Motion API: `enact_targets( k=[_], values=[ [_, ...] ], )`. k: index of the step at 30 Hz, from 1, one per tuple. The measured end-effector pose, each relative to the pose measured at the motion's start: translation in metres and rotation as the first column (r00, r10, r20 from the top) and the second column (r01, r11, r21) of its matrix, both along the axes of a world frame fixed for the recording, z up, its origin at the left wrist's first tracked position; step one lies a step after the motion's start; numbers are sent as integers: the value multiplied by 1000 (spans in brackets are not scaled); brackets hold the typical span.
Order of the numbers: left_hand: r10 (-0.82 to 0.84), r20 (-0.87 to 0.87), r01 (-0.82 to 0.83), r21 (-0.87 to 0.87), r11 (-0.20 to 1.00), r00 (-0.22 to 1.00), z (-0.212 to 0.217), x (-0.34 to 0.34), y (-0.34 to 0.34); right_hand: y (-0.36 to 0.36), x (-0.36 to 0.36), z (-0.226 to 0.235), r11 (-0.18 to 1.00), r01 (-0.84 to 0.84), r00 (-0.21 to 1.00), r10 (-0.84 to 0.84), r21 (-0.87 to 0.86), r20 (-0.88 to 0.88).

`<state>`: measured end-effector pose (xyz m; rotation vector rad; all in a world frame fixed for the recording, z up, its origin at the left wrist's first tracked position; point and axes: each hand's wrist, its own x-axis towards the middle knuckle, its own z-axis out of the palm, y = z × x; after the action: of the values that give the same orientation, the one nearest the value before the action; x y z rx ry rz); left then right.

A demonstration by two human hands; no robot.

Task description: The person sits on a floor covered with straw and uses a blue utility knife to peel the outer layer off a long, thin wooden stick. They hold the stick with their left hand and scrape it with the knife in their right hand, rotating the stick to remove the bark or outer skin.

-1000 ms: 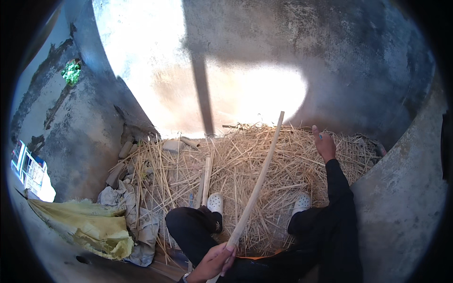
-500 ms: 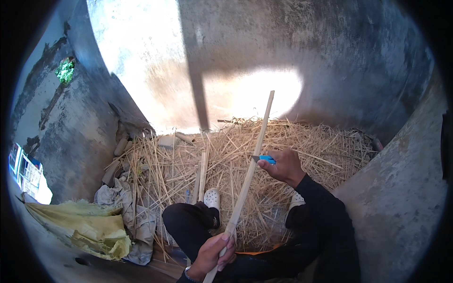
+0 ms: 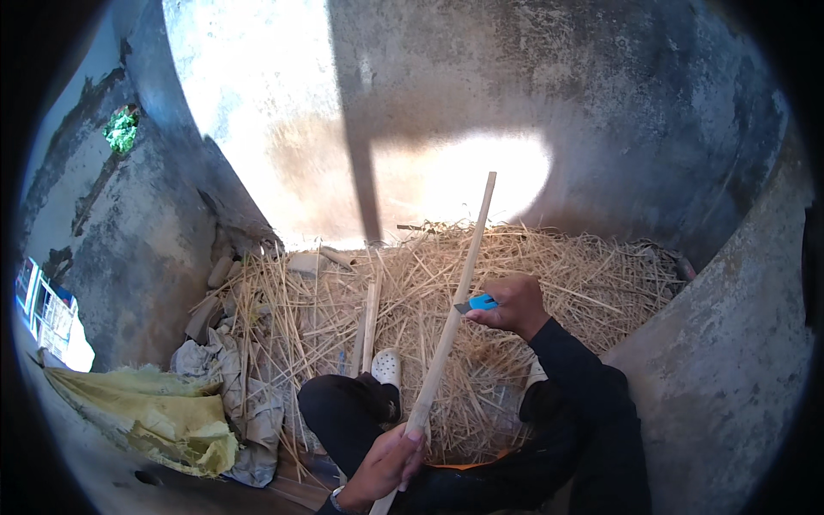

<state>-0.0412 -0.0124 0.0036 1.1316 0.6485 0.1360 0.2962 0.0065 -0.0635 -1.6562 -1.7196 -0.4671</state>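
Observation:
A long pale strip of wood or bamboo (image 3: pixel 444 350) slants up and away from my lap, its far tip against the sunlit wall. Near its lower end my left hand (image 3: pixel 388 463) is wrapped round it. My right hand (image 3: pixel 515 307) is closed on the blue handle of a utility knife (image 3: pixel 481 303). The knife's dark blade points left and meets the strip's right edge about midway along. Whether the blade bites into the surface is too small to tell.
Thin shavings (image 3: pixel 558 266) cover the floor around my white clogs (image 3: pixel 387 367). Two more strips (image 3: pixel 370 322) lie left of centre. A yellow sack (image 3: pixel 154 412) and grey cloth (image 3: pixel 253 421) lie at the left. Concrete walls (image 3: pixel 601 103) enclose the space closely.
My right hand and the knife have moved slightly down the strip toward me. The strip's far tip has dipped a little, and my left hand keeps its grip.

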Motion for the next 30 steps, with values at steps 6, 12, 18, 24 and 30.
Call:
enact_targets(
  k=[6,12,18,24,30],
  values=[
    [-34,19,35,-80,996,999,-1,-6,-10,-3,34,-10,984,172,985,-173,-36,-23],
    [-35,-17,32,-126,992,999,-3,-15,-18,-1,57,-3,971,236,967,-237,-30,-90],
    [-103,0,103,-88,991,995,7,-20,-34,-5,116,-7,858,493,847,-512,-148,-145],
    [-161,-56,155,-92,984,985,15,-13,-47,-16,181,-31,688,638,611,-726,-346,-315],
    [-74,-31,73,-58,996,997,-14,-20,-17,-43,219,-80,655,683,523,-748,-323,-410]
  ],
)
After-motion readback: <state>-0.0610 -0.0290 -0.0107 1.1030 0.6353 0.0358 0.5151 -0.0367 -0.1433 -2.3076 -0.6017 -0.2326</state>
